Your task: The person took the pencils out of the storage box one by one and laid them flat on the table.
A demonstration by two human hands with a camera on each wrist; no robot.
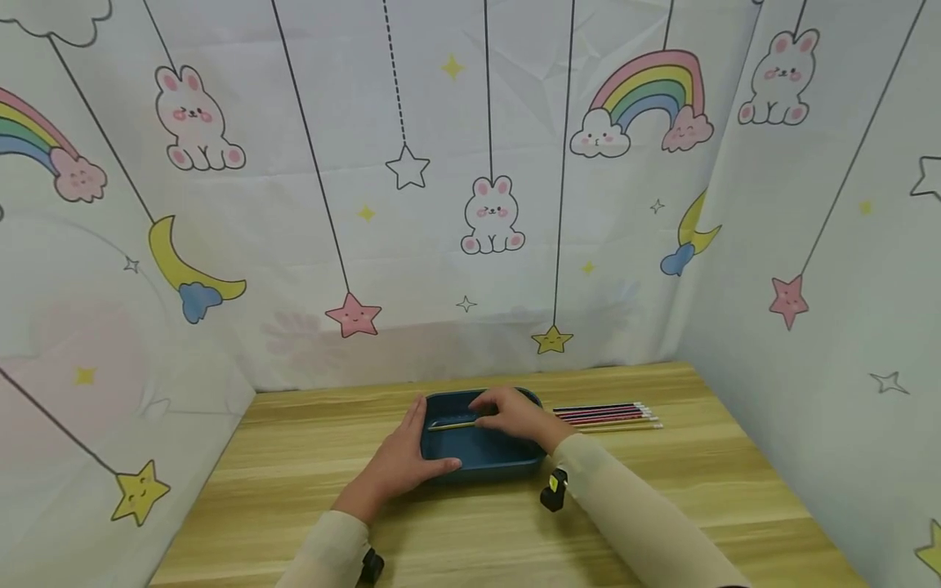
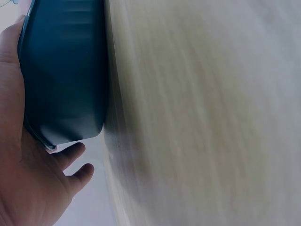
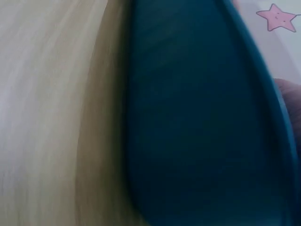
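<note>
A dark blue rectangular tray (image 1: pixel 481 467) sits on the wooden table. My left hand (image 1: pixel 397 464) rests against its left end, fingers fairly straight along the side and thumb lying on the near rim; the left wrist view shows the palm beside the tray's outer wall and two fingers clear of it. Over the tray's right half, my right hand (image 1: pixel 518 418) pinches a yellow pencil (image 1: pixel 450 425) between thumb and fingers. That pencil lies roughly level within the tray, one end pointing left; its right part is hidden by the hand. In the right wrist view, the tray wall (image 3: pixel 202 117) hides the fingers.
Several pencils (image 1: pixel 606 414), dark, red and yellow with white ends to the right, lie side by side on the table just right of the tray. Wooden tabletop (image 1: pixel 294 474) extends around. Behind and at both sides hangs a printed white cloth (image 1: pixel 419 269).
</note>
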